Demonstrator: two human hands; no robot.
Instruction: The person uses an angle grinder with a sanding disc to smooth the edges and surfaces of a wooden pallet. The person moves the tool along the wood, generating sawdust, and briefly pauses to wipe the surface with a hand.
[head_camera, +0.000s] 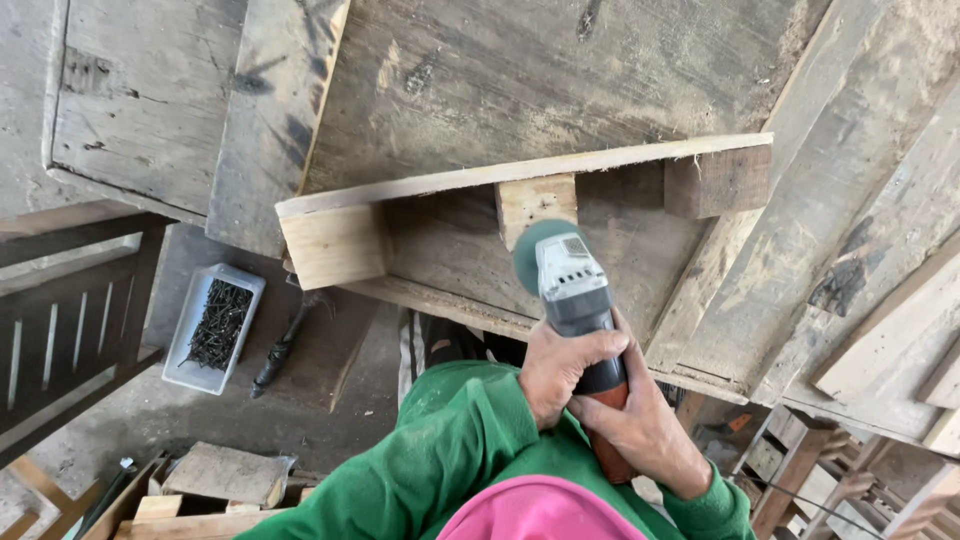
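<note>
Weathered grey plank workbench (560, 70) filling upper frame, white tray of dark nails (214, 325) at left, left hand (565, 368) and right hand (640, 425) both clenched around angle grinder (572, 295) at centre, against pale wooden frame (500, 205)

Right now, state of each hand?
Left hand: closed around the grinder body.
Right hand: closed around the grinder's rear handle.
</note>
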